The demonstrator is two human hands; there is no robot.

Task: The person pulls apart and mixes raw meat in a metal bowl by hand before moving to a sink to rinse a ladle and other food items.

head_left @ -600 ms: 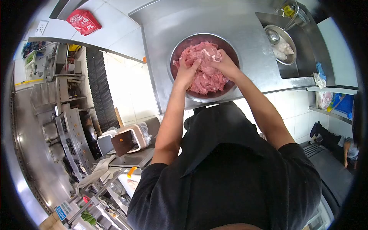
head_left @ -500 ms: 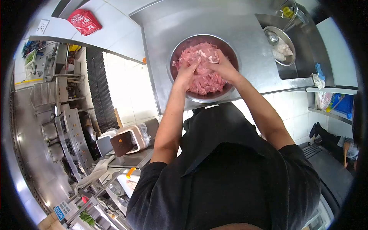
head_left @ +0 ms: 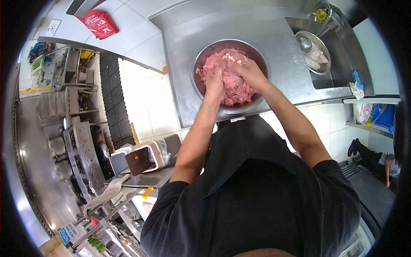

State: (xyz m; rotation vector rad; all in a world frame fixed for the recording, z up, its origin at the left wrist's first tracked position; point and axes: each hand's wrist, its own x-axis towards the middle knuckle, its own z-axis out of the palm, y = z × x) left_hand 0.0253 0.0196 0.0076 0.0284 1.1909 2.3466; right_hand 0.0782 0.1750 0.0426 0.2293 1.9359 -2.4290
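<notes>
Raw pink meat [head_left: 236, 93] in loose pieces fills much of a wide steel bowl [head_left: 255, 52]. The bowl stands on the steel counter, close to its front edge. My left hand [head_left: 215, 82] is in the meat on the left side, its fingers curled and partly sunk in the pieces. From the right, my right hand [head_left: 250, 73] grips the meat with bent fingers. Both hands are close together, with a clump of meat between them. Some fingertips are hidden by the meat.
Right of the bowl, a sink [head_left: 332, 81] holds a steel basin [head_left: 327, 64] with pale contents and a ladle [head_left: 304, 43]. A red packet [head_left: 99, 24] hangs on the wall. Bins [head_left: 147, 157] stand lower left. Another person [head_left: 387, 165] is at the far right.
My left hand has shifted right and turned more upright, nearer to my right hand. The clump between them has been squeezed. The view has tilted slightly.
</notes>
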